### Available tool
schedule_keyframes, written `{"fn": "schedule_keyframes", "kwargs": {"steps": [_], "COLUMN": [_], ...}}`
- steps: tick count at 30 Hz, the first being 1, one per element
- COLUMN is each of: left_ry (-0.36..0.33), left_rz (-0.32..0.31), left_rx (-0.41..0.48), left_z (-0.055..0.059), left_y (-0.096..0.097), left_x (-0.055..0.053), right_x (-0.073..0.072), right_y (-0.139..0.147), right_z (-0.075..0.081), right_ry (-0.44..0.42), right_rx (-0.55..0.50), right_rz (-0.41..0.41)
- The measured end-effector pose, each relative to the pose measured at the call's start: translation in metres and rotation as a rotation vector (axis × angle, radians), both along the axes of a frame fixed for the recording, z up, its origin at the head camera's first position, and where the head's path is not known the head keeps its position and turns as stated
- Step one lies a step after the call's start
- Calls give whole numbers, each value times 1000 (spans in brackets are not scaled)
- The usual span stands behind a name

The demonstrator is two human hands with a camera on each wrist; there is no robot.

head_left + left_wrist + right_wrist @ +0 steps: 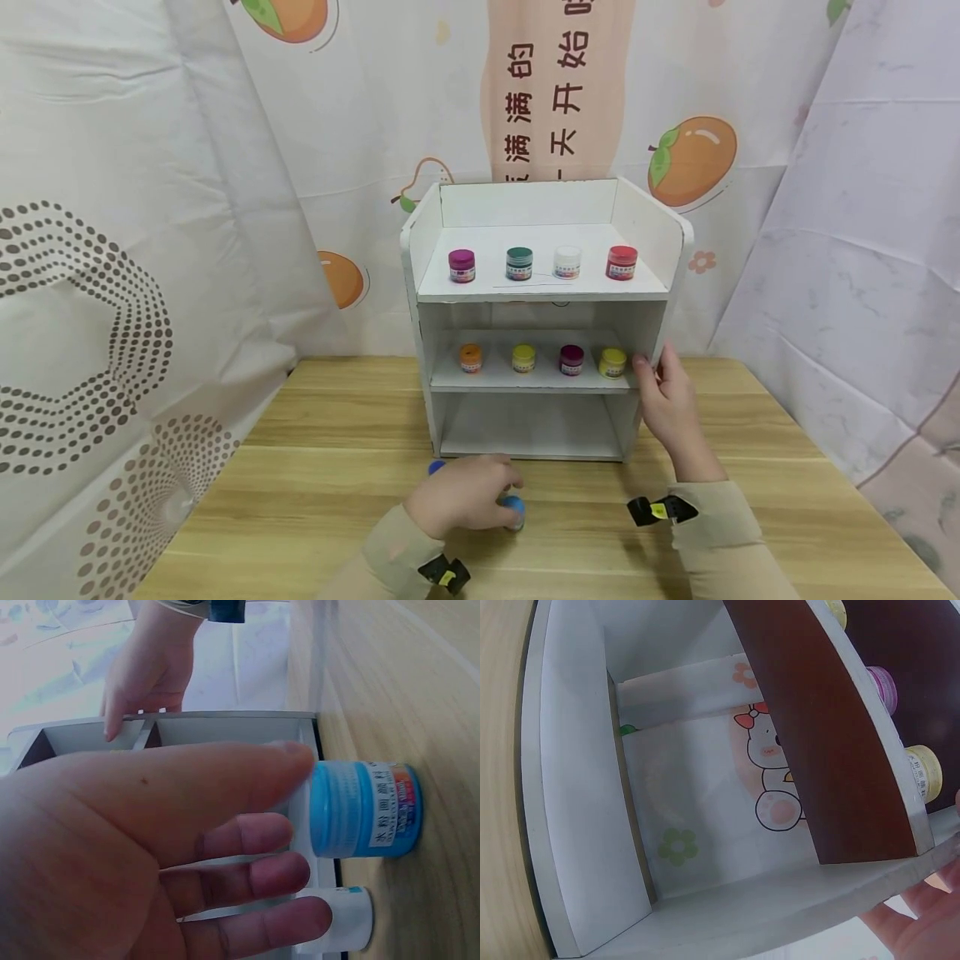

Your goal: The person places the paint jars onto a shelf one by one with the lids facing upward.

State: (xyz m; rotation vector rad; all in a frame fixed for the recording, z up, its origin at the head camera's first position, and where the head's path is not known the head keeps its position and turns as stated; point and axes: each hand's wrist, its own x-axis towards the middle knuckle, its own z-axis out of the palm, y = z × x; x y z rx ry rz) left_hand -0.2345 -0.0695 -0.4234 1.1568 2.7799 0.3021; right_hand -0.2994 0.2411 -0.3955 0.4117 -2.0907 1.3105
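My left hand point(468, 492) is low over the table in front of the shelf unit, thumb and fingers extended. Its fingertips are at the lid of a light blue paint jar point(367, 808), which stands upright on the wood. A white jar point(349, 919) is beyond it in the left wrist view, partly behind the fingers. In the head view a dark blue lid point(437, 467) peeks out past the hand. My right hand point(670, 408) grips the right side panel of the white shelf unit point(540, 296), thumb at the front edge, other fingers outside.
Purple point(462, 267), green point(519, 264), white point(567, 262) and red point(621, 262) jars line the top shelf. Orange point(471, 358), yellow point(523, 358), dark purple point(572, 360) and another yellow jar point(612, 363) occupy the middle shelf. A patterned curtain point(360, 150) hangs behind.
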Motion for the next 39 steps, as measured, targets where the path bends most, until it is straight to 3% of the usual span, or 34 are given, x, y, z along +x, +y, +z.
{"fn": "schedule_keyframes", "kwargs": {"steps": [18, 29, 34, 39], "left_ry": [0, 9, 30, 100], "left_rz": [2, 16, -5, 0], "left_rx": [-33, -62, -24, 15], "left_z": [-1, -5, -5, 0], "left_y": [2, 5, 5, 5], "left_x": [1, 1, 0, 1], "right_x": [1, 30, 27, 11], "right_y": [7, -5, -4, 7], "right_z": [-1, 26, 22, 6], "right_ry": [-11, -42, -56, -52], "right_rx": [83, 96, 100, 105], "right_rz": [12, 40, 27, 17]}}
